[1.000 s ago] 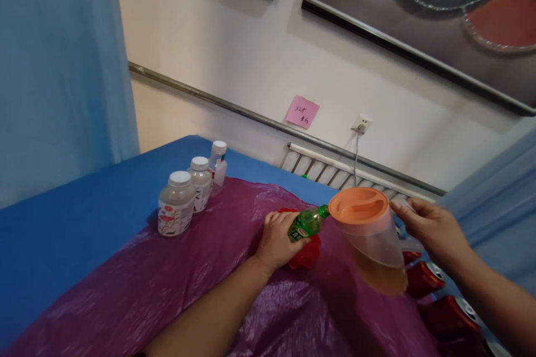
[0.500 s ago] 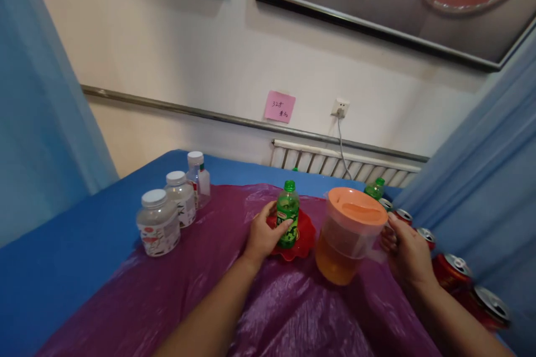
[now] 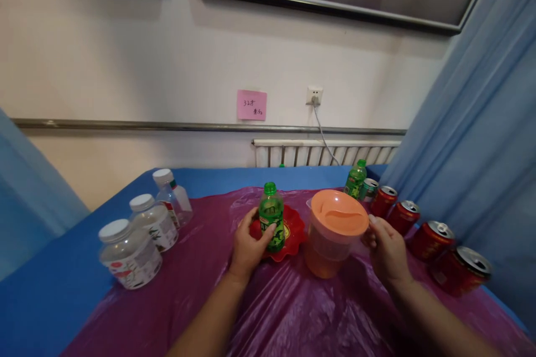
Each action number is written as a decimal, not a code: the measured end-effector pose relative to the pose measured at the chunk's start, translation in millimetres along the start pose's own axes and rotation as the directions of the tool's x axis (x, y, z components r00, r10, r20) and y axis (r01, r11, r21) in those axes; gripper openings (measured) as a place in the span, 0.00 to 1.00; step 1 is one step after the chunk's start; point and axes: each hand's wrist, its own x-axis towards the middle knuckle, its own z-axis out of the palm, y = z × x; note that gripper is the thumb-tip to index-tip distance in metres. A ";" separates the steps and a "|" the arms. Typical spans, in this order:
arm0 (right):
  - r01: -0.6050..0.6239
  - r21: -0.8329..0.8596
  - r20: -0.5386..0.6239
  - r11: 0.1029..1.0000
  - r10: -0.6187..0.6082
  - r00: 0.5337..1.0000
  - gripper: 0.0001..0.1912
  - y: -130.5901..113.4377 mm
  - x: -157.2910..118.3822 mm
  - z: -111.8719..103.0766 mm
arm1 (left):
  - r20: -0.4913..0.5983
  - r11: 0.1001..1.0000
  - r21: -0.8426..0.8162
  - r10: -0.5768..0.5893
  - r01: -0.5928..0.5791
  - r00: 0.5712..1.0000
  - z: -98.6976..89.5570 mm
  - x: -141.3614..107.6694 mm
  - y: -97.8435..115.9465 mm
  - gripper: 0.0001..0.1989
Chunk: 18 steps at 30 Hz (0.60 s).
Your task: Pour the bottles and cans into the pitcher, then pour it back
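My left hand is closed around a green plastic bottle with camouflage-like patches on its label. The bottle is upright and its cap is off. It stands in or just above a red scalloped plate. My right hand grips the handle of a clear pitcher with an orange lid. Amber liquid fills its lower part. The pitcher is to the right of the bottle, apart from it. I cannot tell whether its base touches the table.
Several red cans and a green can line the right side, with another green bottle behind. Clear white-capped jars stand at left. Purple plastic sheeting covers the blue table. A radiator runs along the wall.
My view has turned rightward and levelled, so the objects sit further left and more cans show. Both hands keep their holds on the bottle and the pitcher.
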 end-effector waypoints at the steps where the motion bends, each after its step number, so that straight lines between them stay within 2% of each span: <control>1: -0.006 -0.013 0.009 1.000 0.006 1.000 0.26 0.6 0.5 -2.0 | -0.001 1.000 0.010 0.016 -0.016 1.000 -0.2 -1.5 0.1 0.28; 4: 0.036 -0.145 0.049 0.989 -0.029 0.998 0.22 -1.4 3.0 -8.9 | 0.006 0.998 0.025 0.058 -0.058 0.998 -1.8 -6.5 -0.7 0.29; 6: 0.184 -0.244 0.003 0.952 -0.189 0.982 0.17 -7.0 1.8 -13.2 | 0.015 0.994 0.025 0.109 -0.109 0.994 -4.1 -9.8 -0.5 0.29; 7: 0.292 -0.280 -0.039 0.915 -0.314 0.948 0.15 -11.2 -1.1 -14.8 | 0.021 0.989 0.022 0.145 -0.146 0.989 -5.6 -11.4 0.5 0.28; 9: 0.498 -0.328 -0.058 0.803 -0.543 0.837 0.17 -21.5 -13.1 -15.5 | 0.029 0.971 0.006 0.237 -0.237 0.971 -9.0 -14.5 4.7 0.27; 11: 0.625 -0.360 0.097 0.693 -0.638 0.764 0.20 -32.0 -32.7 -11.1 | 0.031 0.941 -0.012 0.337 -0.337 0.941 -12.0 -17.6 11.6 0.26; 13: 0.674 -0.376 0.314 0.636 -0.596 0.739 0.27 -39.0 -55.0 -0.4 | 0.033 0.905 -0.017 0.426 -0.426 0.904 -13.7 -20.9 19.8 0.27; 15: 0.707 -0.349 0.458 0.616 -0.546 0.702 0.36 -40.6 -73.6 15.2 | 0.049 0.862 -0.023 0.507 -0.506 0.861 -13.6 -24.2 27.5 0.29; 18: 0.629 -0.255 0.551 0.734 -0.424 0.719 0.43 -35.6 -87.5 37.9 | 0.085 0.789 -0.043 0.615 -0.613 0.784 -10.8 -29.2 34.6 0.32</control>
